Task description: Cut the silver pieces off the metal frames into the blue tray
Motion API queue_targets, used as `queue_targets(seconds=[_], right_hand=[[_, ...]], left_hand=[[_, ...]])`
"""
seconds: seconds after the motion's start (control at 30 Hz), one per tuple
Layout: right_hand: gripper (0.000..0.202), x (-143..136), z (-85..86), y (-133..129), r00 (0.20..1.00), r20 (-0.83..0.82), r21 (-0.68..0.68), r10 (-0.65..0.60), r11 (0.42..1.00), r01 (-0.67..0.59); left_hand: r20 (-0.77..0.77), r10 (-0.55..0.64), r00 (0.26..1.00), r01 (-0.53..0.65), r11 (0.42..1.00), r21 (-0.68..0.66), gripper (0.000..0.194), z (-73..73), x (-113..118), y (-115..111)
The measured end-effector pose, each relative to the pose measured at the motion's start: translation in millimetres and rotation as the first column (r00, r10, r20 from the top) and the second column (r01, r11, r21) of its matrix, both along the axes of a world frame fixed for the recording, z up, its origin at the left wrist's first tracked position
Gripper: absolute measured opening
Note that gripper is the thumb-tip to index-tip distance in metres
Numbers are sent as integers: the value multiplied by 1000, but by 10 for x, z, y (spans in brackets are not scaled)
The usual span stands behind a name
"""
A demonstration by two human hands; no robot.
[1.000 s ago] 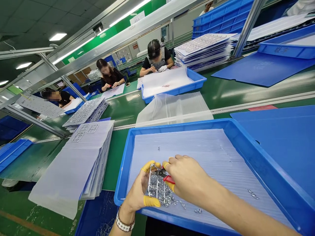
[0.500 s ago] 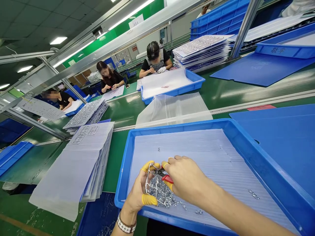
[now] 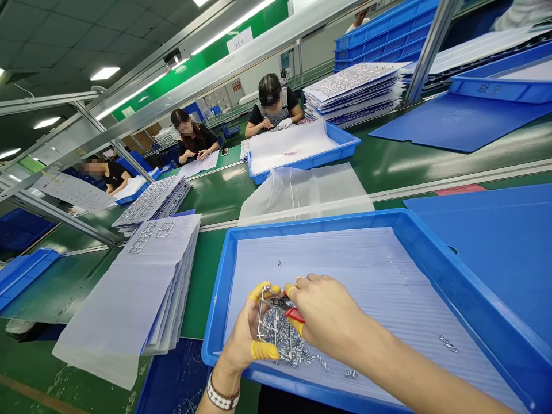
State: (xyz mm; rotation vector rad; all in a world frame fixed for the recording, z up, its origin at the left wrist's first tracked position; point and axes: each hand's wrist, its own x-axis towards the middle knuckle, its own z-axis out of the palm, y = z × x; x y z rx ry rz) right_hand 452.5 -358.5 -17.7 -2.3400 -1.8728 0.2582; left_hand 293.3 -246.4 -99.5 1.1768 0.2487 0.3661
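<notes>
My left hand (image 3: 248,330), with yellow finger cots on some fingers, grips a silvery sprue frame (image 3: 260,313) by its edge. Red-handled nippers (image 3: 294,314) are closed in my right hand (image 3: 330,313), which also wears yellow cots. The tool's dark jaws reach to the top bar of the frame; whether they are shut on it I cannot tell. Below the frame a heap of small shiny metallic-looking parts (image 3: 297,352) lies on a white sheet (image 3: 366,276) in a blue tray (image 3: 219,287). A few loose pieces (image 3: 448,343) lie apart on the sheet's right side.
Left of the tray, a stack of white sheets (image 3: 125,293) carries several sprue frames (image 3: 164,230). A translucent sheet (image 3: 306,192) lies behind the tray, and a blue board (image 3: 495,241) to its right. Co-workers (image 3: 276,103) sit across the green bench.
Hardly anything differs. The whole view has shifted very slightly; both hands keep their places at the frame, with the nippers still at its top bar.
</notes>
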Motion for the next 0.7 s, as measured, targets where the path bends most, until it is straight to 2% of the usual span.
queue_targets(seconds=[0.5, 0.7], right_hand=[[15, -4, 19, 8, 1000, 15, -4, -1, 1000, 1], [13, -16, 41, 12, 1000, 27, -14, 0, 1000, 1]], left_hand=[[-21, 26, 999, -25, 997, 77, 99, 24, 13, -5], [-14, 3, 1000, -1, 995, 104, 98, -4, 10, 20]])
